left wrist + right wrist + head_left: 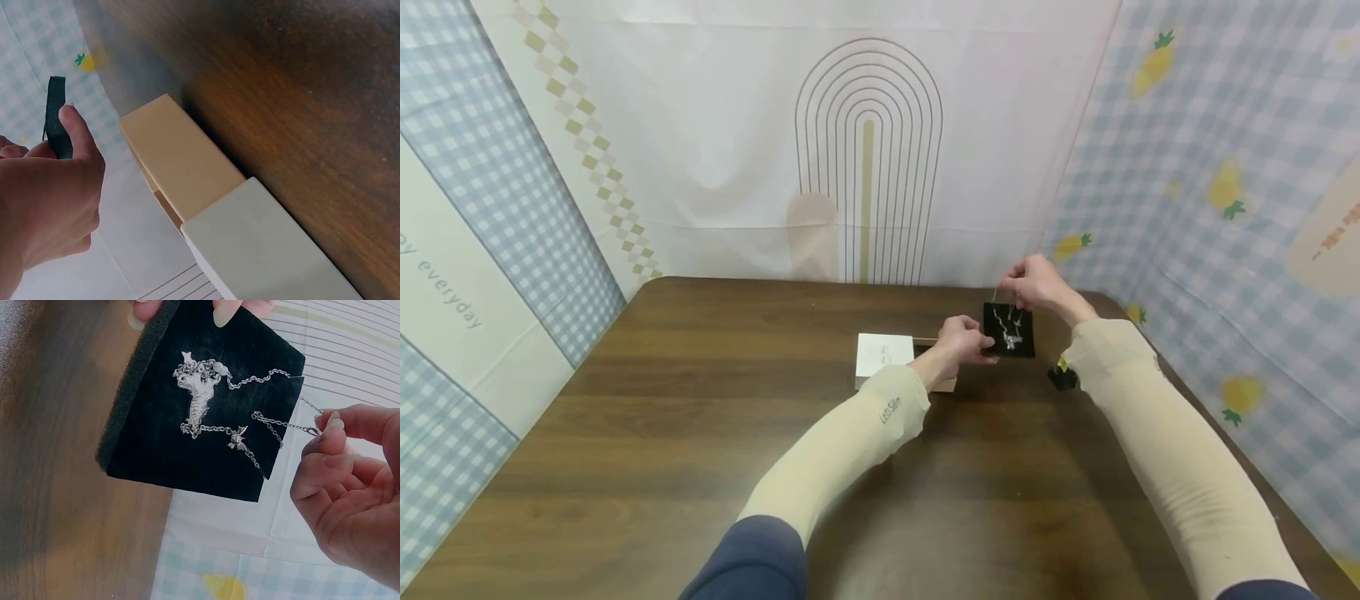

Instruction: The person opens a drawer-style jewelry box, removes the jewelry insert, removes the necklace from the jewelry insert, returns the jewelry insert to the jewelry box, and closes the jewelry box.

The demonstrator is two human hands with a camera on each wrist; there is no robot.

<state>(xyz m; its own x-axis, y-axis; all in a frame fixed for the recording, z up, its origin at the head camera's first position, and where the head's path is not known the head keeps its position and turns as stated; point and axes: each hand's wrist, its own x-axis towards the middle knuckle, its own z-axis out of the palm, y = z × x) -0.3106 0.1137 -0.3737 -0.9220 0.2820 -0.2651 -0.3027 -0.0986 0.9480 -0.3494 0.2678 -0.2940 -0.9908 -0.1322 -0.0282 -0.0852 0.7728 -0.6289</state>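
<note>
Up at the far right of the table, my left hand grips a square black foam pad by one edge, thumb on its face. A silver chain necklace lies across the pad, with a textured pendant bunched in the middle and a small bow-shaped piece nearer the edge. Beyond the pad's edge, my right hand pinches the chain end near its clasp between thumb and forefinger. In the left wrist view the pad appears edge-on, and its necklace is hidden.
Left of the pad, a white box sleeve sits on the brown table with its beige drawer partly pulled out. A small black object with a yellow mark lies by the right forearm. Patterned cloth hangs behind the table.
</note>
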